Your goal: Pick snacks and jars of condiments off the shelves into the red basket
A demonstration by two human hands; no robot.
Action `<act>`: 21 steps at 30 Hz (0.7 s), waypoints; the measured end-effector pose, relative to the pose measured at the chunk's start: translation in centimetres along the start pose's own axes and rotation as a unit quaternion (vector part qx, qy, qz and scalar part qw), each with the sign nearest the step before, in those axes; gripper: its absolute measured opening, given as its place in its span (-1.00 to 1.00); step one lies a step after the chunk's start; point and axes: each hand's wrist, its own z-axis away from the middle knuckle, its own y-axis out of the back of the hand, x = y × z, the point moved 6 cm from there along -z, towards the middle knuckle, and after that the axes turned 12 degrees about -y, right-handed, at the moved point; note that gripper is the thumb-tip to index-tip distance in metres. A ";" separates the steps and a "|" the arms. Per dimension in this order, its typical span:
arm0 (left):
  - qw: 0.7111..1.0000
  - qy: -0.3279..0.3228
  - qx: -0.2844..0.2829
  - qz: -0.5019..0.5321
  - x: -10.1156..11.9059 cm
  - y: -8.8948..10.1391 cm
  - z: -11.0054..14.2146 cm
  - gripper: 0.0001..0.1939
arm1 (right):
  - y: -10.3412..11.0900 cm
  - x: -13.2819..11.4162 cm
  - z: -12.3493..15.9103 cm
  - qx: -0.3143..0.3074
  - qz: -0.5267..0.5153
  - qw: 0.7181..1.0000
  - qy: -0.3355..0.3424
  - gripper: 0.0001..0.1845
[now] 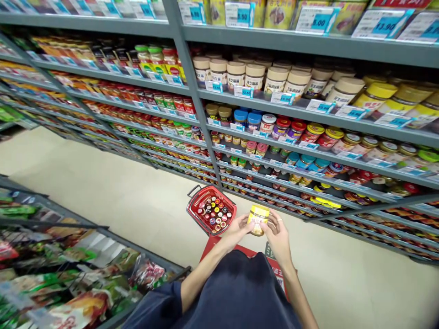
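Between both hands I hold a jar (258, 221) with a yellow lid and a label, upright in front of my body. My left hand (237, 228) grips its left side, the thumb across the front. On the right side my right hand (277, 228) closes round the same jar, a ring on one finger. Just left of my hands, a red shopping basket (194, 218) with a dark handle sits on the floor. Several small jars (216, 209) with lids of many colours stand inside it.
Grey shelves (236, 96) packed with jars and price tags run along the far side. A lower display of packaged goods (68, 274) fills the left front. Pale floor (103, 160) lies between them. A red surface with print (209, 246) shows beneath my arms.
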 end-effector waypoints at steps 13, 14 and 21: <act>0.998 0.049 -0.039 0.004 2.6 9.4 -0.2 -0.35 | -9.2 2.1 2.4 0.071 0.031 0.997 -0.021 -0.25; 0.998 0.046 -0.044 -0.001 2.9 9.7 -0.2 -0.36 | -9.7 2.2 2.5 0.073 0.031 0.997 -0.021 -0.25; 0.998 0.053 -0.044 -0.008 4.9 11.2 -0.3 -0.28 | -12.0 1.8 2.4 0.071 0.048 0.996 -0.008 -0.24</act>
